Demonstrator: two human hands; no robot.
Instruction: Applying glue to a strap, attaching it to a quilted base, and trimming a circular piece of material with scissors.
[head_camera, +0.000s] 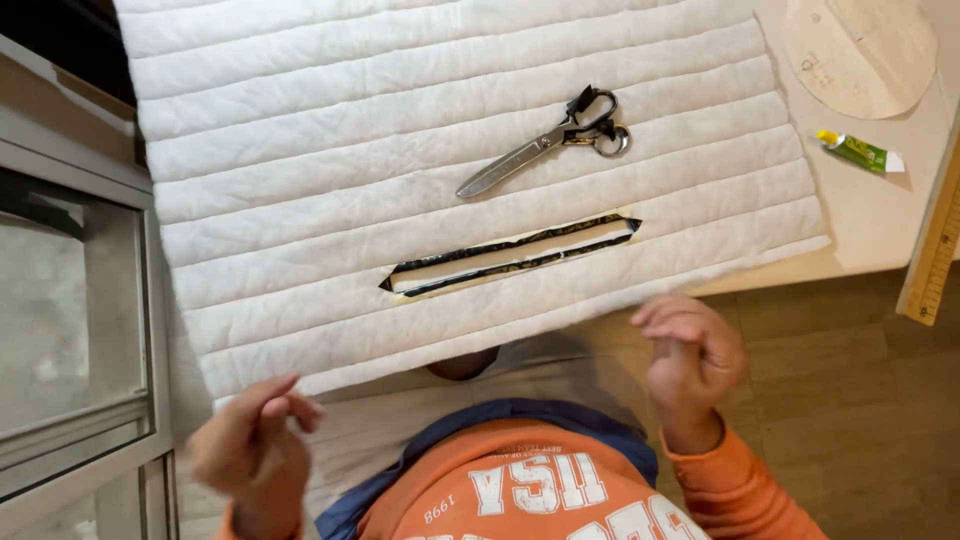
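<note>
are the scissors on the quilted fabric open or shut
Shut. The scissors lie flat on the white quilted fabric with both blades together as one point and the handle loops touching; neither hand is on them.

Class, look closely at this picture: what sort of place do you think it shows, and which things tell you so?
Probably a sewing or tailoring workspace: white quilted fabric with a slit, tailor's scissors on it, and a paper pattern piece beside a wooden ruler.

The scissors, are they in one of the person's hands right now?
No, the scissors lie on the white quilted fabric, apart from both hands.
</note>
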